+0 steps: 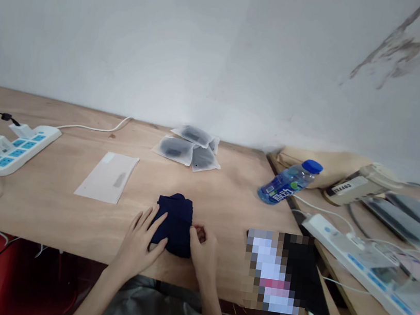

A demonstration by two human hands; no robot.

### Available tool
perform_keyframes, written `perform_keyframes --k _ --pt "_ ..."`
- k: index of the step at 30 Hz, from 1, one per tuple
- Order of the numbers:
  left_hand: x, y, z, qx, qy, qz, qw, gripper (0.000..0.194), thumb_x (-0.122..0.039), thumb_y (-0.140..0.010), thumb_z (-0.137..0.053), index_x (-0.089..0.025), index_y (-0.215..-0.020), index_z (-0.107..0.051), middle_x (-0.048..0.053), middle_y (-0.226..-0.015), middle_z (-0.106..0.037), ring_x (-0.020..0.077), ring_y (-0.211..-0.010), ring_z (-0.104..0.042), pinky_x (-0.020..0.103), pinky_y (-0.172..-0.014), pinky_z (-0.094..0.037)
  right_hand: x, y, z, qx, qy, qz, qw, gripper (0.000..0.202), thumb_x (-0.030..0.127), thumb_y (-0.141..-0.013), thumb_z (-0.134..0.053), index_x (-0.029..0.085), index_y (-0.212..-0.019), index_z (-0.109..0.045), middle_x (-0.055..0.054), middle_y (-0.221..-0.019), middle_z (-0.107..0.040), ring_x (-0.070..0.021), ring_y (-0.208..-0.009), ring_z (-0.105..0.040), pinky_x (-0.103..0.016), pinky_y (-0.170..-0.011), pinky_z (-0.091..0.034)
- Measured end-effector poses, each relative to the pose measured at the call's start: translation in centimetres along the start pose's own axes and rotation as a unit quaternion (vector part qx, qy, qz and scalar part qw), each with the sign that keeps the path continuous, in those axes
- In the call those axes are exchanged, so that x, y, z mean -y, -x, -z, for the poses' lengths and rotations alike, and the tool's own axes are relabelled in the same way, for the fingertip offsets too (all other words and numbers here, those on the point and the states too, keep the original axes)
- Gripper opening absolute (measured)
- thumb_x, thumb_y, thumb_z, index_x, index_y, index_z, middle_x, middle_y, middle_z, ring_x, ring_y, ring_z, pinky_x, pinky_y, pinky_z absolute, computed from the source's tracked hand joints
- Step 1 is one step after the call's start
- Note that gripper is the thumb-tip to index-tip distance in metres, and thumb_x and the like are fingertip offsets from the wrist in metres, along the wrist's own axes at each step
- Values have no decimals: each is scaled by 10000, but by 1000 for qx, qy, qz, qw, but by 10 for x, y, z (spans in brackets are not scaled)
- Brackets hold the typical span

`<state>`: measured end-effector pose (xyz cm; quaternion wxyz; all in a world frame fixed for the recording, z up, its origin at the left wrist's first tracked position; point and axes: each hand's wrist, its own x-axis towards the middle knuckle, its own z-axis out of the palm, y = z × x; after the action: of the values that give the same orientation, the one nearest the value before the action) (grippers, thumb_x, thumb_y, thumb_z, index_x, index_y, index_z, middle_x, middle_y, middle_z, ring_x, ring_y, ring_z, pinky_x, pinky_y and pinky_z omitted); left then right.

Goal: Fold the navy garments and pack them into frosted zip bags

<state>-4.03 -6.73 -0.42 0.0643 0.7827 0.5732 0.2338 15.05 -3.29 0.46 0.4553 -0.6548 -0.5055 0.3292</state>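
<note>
A folded piece of dark navy cloth [175,220] lies on the wooden table in front of me. My left hand [141,239] rests flat along its left side, fingers spread, with the fingertips and thumb touching the fabric. At the right edge my right hand [202,250] has its thumb and fingers curled together in a pinch on the cloth. What kind of garment or textile it is cannot be made out. To the left lies a flat, pale frosted bag [105,177]. Beyond the cloth is a small heap of frosted pouches [175,151] with dark contents.
A bottle with a blue cap [276,185] leans at the right, near a cup [358,183]. Power strips lie on the left [19,149] and right [366,270] with white cables. A blurred-out screen [271,275] and a black device [312,286] sit near the front edge.
</note>
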Motion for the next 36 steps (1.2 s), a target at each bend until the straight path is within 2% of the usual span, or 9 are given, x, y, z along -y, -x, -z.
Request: perform_keyframes --k 10,20,24,28,33,36 --pt "0 0 1 5 1 0 1000 626 -361 -933 -475 -277 -1515 -258 77 -1592 -267 278 -1450 -281 524 -1153 -275 -9 -1 -1 4 0 14 1000 247 367 -793 -524 163 -815 -663 -77 -741 -687 -219 -691 -638 -336 -661 -502" --pt "1 0 0 3 4 0 1000 622 -361 -933 -474 -279 -1513 -264 74 -1593 -266 281 -1449 -283 524 -1149 -281 -7 -3 2 5 -25 1 1000 251 387 -790 -538 168 -799 -659 -74 -723 -693 -224 -680 -641 -334 -653 -500" --pt "0 0 0 2 3 1 1000 621 -359 -932 -477 -272 -1511 -270 76 -1591 -269 281 -1448 -285 525 -1150 -282 -9 -2 4 24 -8 16 1000 281 425 -804 -544 167 -828 -653 -69 -723 -678 -219 -678 -631 -328 -646 -492" --pt "0 0 1 0 4 -3 1000 631 -359 -932 -479 -278 -1517 -258 81 -1586 -282 284 -1442 -298 518 -1144 -295 -10 1 7 24 41 44 998 261 406 -759 -607 174 -868 -656 -59 -753 -678 -216 -694 -626 -330 -666 -488" --pt "0 0 1 7 2 -1 1000 633 -373 -935 -476 -285 -1519 -248 77 -1587 -279 284 -1444 -292 525 -1144 -288 -7 1 8 51 56 44 996 166 344 -748 -593 200 -797 -660 -49 -722 -678 -214 -671 -620 -312 -621 -465" --pt "0 0 1 5 2 -2 1000 634 -367 -935 -474 -282 -1520 -245 78 -1591 -269 283 -1447 -285 525 -1147 -283 -4 0 8 41 52 33 997 137 331 -746 -579 212 -730 -643 -41 -668 -667 -209 -626 -605 -301 -580 -439"
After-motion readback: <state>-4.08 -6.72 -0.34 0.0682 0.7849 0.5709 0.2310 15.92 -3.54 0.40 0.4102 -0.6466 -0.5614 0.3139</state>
